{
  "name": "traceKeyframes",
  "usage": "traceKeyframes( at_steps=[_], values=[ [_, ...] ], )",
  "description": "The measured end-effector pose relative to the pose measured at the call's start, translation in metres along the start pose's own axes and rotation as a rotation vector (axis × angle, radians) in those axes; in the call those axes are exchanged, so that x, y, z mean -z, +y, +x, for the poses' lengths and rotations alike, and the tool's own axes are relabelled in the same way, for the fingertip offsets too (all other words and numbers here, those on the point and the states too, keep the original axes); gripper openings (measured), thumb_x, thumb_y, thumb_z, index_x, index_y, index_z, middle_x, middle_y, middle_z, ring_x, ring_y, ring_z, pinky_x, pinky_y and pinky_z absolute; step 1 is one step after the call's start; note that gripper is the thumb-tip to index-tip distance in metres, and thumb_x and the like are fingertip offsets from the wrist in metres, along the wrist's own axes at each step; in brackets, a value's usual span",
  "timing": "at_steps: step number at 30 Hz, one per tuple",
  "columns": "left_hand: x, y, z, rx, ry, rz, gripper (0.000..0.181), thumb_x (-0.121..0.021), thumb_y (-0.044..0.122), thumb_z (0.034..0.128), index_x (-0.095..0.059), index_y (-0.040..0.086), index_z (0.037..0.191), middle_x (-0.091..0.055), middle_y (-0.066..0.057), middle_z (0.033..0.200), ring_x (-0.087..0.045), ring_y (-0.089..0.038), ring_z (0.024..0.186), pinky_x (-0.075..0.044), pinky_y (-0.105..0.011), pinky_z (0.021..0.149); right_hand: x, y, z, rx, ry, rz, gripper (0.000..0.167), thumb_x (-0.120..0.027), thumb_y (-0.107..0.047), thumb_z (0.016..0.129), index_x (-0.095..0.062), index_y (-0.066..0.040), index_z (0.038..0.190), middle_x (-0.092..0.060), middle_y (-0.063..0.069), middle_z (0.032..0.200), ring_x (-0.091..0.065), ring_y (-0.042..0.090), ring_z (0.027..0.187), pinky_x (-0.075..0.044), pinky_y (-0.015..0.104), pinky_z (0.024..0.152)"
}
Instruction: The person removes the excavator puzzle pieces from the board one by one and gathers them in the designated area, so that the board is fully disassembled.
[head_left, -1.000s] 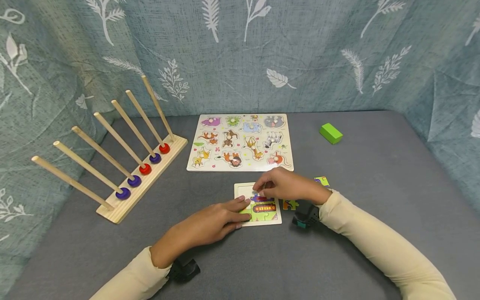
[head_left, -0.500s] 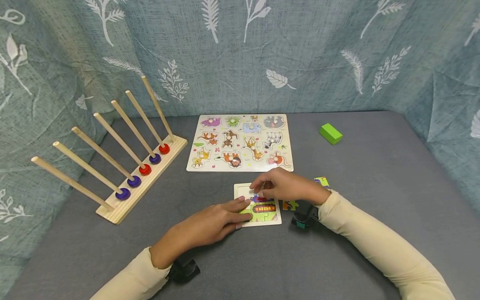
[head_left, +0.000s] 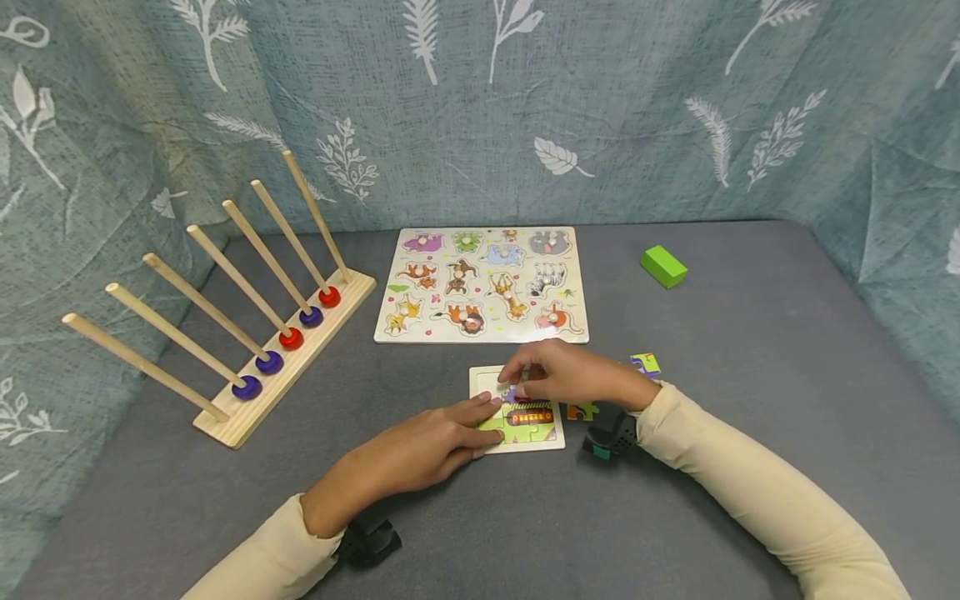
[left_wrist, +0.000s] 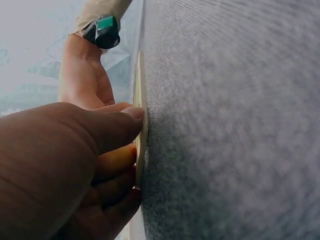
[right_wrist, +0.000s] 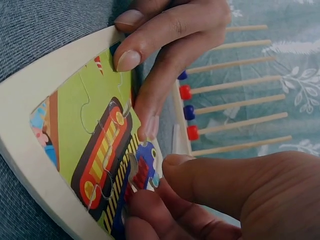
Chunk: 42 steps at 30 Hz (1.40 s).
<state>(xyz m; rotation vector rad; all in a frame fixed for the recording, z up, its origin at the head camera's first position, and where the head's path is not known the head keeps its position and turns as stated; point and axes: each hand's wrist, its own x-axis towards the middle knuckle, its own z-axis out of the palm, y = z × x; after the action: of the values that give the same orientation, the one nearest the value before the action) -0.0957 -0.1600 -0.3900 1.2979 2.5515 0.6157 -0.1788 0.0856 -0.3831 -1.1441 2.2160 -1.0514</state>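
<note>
A small square jigsaw board [head_left: 521, 447] with a pale wooden frame lies on the table, partly filled with pieces picturing a tracked vehicle on green. My left hand [head_left: 431, 446] rests on its left side, fingers extended over the frame and pieces. Over the upper part, my right hand [head_left: 573, 375] pinches a blue and red jigsaw piece [right_wrist: 145, 165] between thumb and fingers, low against the pieces around it. My right fingers partly hide that piece. Loose jigsaw pieces [head_left: 645, 364] lie to the right, some partly behind the right hand and wrist.
An animal peg puzzle [head_left: 480, 287] lies behind the jigsaw. On the left stands a wooden rack [head_left: 300, 350] with several upright pegs and red and blue rings. A green block [head_left: 663, 267] sits at the back right. A patterned curtain [head_left: 480, 117] hangs behind the table.
My right fingertips have shifted slightly left over the board's upper part, still at the blue and red piece. The left hand stays in place on the board.
</note>
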Motion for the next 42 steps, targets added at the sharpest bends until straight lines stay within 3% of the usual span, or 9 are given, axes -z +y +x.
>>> traceKeyframes(
  at_steps=[12,23,31,42],
  values=[
    [-0.0005,-0.0004,0.0015,-0.003,0.001,-0.004,0.031,-0.062,0.008,0.0958,-0.067,0.010,0.127,-0.042,-0.014,0.148,-0.036,-0.026,0.138,-0.036,-0.043,0.107,-0.0017,0.0005,0.0012,0.026,0.048,-0.060,0.014,-0.068,-0.002,0.090,-0.074,-0.008,0.101,-0.060,-0.002,0.092,-0.059,0.009,0.082,-0.051,0.028,0.074],
    [-0.0012,-0.0019,0.0021,-0.016,0.020,0.012,0.030,-0.061,0.011,0.0966,-0.068,0.012,0.125,-0.044,-0.012,0.147,-0.038,-0.025,0.137,-0.038,-0.042,0.106,0.0023,-0.0031,-0.0012,0.029,-0.010,-0.013,0.014,-0.066,0.001,0.091,-0.073,-0.008,0.100,-0.069,-0.002,0.093,-0.063,0.008,0.082,-0.053,0.029,0.074],
    [-0.0009,-0.0013,0.0011,-0.015,0.019,0.021,0.029,-0.059,0.013,0.0981,-0.068,0.013,0.126,-0.046,-0.013,0.146,-0.039,-0.026,0.136,-0.037,-0.043,0.107,0.0023,-0.0020,-0.0027,0.043,-0.077,0.011,0.020,-0.062,-0.003,0.094,-0.072,-0.006,0.112,-0.069,-0.001,0.094,-0.057,0.009,0.076,-0.051,0.028,0.069],
    [-0.0014,-0.0029,0.0007,-0.014,0.016,0.015,0.030,-0.060,0.013,0.0978,-0.067,0.013,0.127,-0.044,-0.011,0.147,-0.038,-0.025,0.137,-0.037,-0.043,0.107,0.0006,-0.0007,-0.0023,0.036,-0.067,0.036,0.021,-0.061,-0.002,0.095,-0.073,-0.005,0.112,-0.070,-0.003,0.093,-0.057,0.007,0.072,-0.051,0.027,0.067]
  ],
)
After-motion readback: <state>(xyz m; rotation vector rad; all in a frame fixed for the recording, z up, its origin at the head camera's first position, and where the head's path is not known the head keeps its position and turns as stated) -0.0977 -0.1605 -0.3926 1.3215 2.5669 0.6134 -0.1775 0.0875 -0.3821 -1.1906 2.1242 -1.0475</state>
